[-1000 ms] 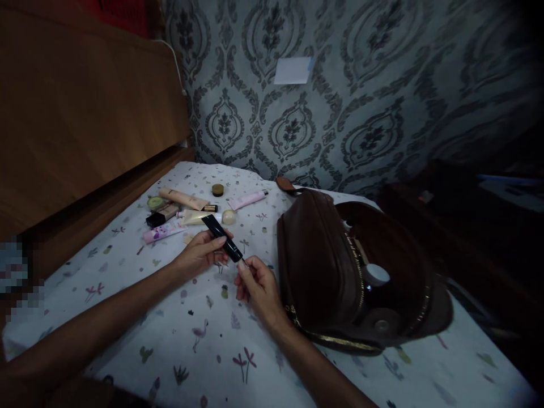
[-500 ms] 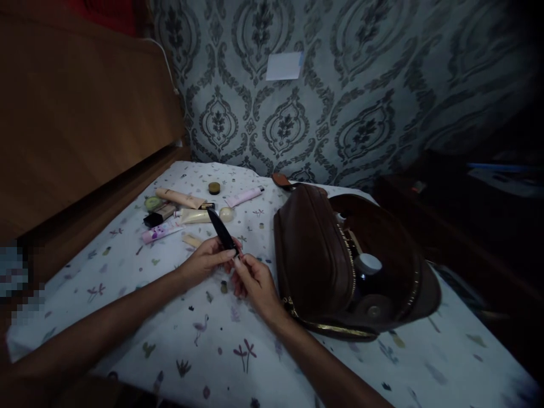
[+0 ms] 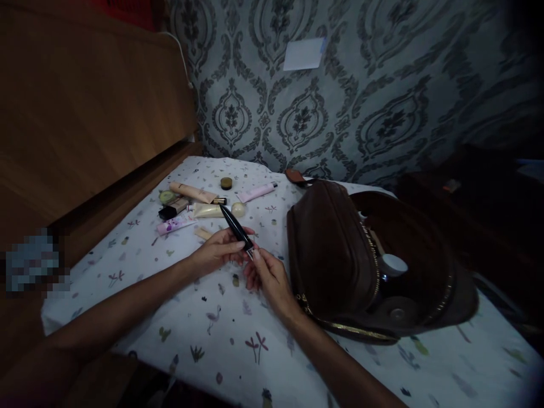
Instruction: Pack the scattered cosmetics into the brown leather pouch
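A glossy black, tapered mascara tube (image 3: 235, 225) slants up and leftward above the table, held by both hands. My left hand (image 3: 221, 247) wraps the middle of it, thumb pressed along its side. At its lower end, where a silvery part shows, my right hand (image 3: 268, 271) pinches it; some fingertips are hidden. Beyond my left hand lie a cream tube (image 3: 208, 211), a peach tube (image 3: 192, 191), a round cream-coloured item (image 3: 238, 209) and a purple-and-white tube (image 3: 172, 225). To the right of my right hand stands an open brown leather bag (image 3: 323, 266).
A lilac tube (image 3: 257, 192) and a small olive-gold jar (image 3: 226, 183) lie farther back on the patterned cloth (image 3: 221, 351). A white-capped container (image 3: 394, 265) shows inside the bag. A wooden panel (image 3: 93, 107) borders the left; patterned wallpaper (image 3: 301, 116) rises behind.
The camera view has swung left, so everything appears shifted rightward. Both hands still grip the mascara tube, and a silvery part near its lower end now shows more clearly between them.
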Tool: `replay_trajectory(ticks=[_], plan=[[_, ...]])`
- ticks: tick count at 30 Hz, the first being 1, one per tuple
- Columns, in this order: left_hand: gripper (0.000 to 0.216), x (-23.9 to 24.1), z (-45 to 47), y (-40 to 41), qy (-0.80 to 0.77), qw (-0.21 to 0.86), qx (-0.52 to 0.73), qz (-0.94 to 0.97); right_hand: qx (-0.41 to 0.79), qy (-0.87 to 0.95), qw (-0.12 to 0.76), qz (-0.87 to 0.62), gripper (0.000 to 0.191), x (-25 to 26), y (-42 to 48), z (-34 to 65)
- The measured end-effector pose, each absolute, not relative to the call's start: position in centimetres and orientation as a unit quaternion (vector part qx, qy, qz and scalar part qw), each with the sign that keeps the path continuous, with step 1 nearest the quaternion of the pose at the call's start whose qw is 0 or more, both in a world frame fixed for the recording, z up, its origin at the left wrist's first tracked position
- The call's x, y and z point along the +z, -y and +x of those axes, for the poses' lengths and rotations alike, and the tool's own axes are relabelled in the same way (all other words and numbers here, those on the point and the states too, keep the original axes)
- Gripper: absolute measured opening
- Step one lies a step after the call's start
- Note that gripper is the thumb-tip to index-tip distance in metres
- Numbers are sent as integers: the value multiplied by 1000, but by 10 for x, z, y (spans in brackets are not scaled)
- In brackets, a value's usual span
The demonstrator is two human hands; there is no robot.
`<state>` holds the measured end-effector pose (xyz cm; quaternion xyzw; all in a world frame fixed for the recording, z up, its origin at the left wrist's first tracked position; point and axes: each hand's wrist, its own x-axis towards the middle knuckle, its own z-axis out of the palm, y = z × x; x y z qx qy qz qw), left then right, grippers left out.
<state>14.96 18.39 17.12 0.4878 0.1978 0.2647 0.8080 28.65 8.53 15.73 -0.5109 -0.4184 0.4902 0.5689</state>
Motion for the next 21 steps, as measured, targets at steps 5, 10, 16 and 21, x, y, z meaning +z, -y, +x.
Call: replay_trajectory(ticks=[5,10,16,21], plan=[[48,172,149,-185,-186,815,263,483,508,406,575,-497,62,156,-87,287],[47,168,148,-187,-182,819,254,482,505,414,572,-497,62,155,-85,288],[54,165,149,-186,-173,818,214,506,478,385,611,-500,52,152,-87,289],[59,167,148,-184,-154,815,156,536,433,401,639,-493,44,155,-87,290]])
